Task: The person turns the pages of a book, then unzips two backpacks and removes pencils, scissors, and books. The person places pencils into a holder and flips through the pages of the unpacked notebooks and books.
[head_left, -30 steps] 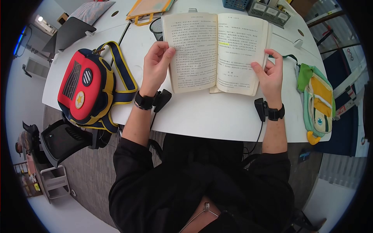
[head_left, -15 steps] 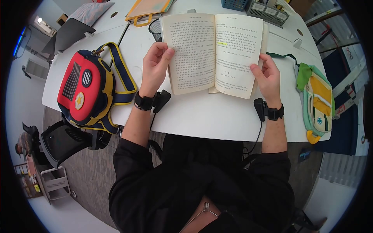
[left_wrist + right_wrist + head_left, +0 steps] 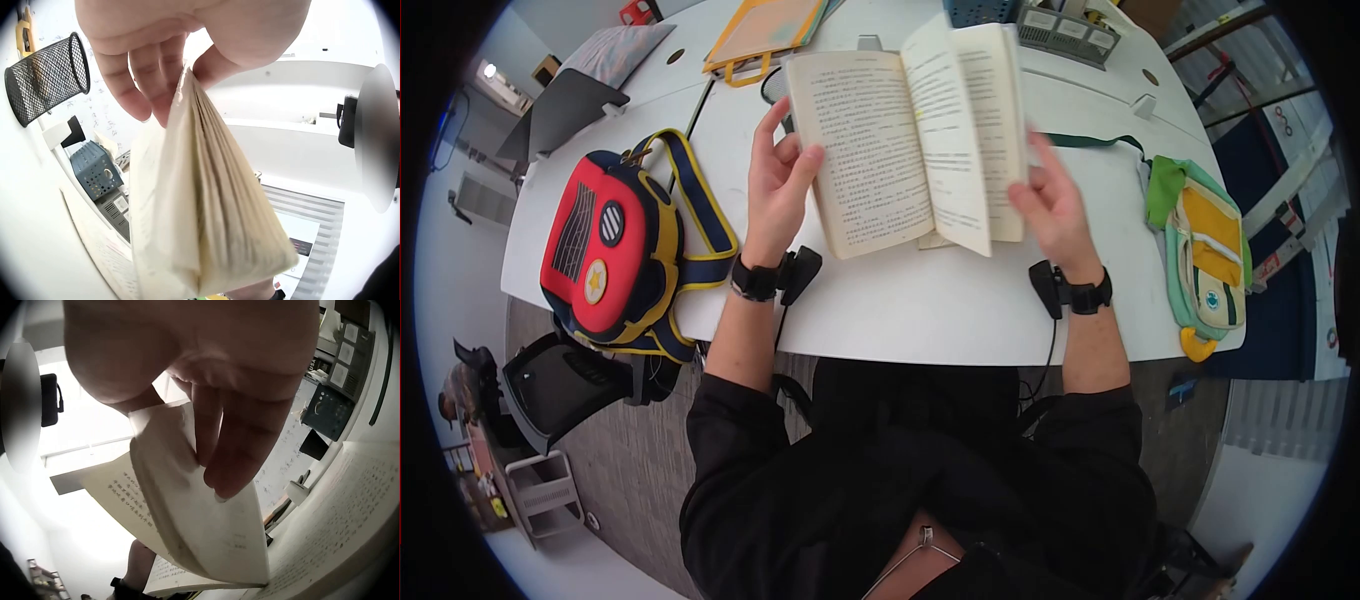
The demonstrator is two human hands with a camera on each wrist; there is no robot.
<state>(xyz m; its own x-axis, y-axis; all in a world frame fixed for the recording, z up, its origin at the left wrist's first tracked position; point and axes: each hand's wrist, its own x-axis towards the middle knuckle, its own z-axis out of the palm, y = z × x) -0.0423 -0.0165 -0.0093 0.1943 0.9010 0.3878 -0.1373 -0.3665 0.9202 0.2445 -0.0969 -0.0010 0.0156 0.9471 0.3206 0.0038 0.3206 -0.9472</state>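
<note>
An open book [image 3: 860, 150] is held up over the desk, with one leaf [image 3: 950, 140] standing raised near its middle. The left hand [image 3: 778, 190] pinches the book's left edge between thumb and fingers; the left wrist view shows the thick pages [image 3: 219, 206] hanging from that grip. At the right edge, the right hand [image 3: 1055, 210] grips the book's right part, thumb in front and fingers behind. In the right wrist view the right hand [image 3: 200, 375] has the pages [image 3: 206, 512] between thumb and fingers.
A red and blue backpack [image 3: 605, 250] lies at the left of the white desk [image 3: 880, 310]. A green and yellow bag [image 3: 1210, 260] is at the right. Behind the book are a mesh cup [image 3: 50, 78], a grey basket [image 3: 1068, 38] and an orange-edged folder [image 3: 765, 35].
The book and both hands have shifted left in the head view. One leaf has lifted from the right page and stands between the two sides.
</note>
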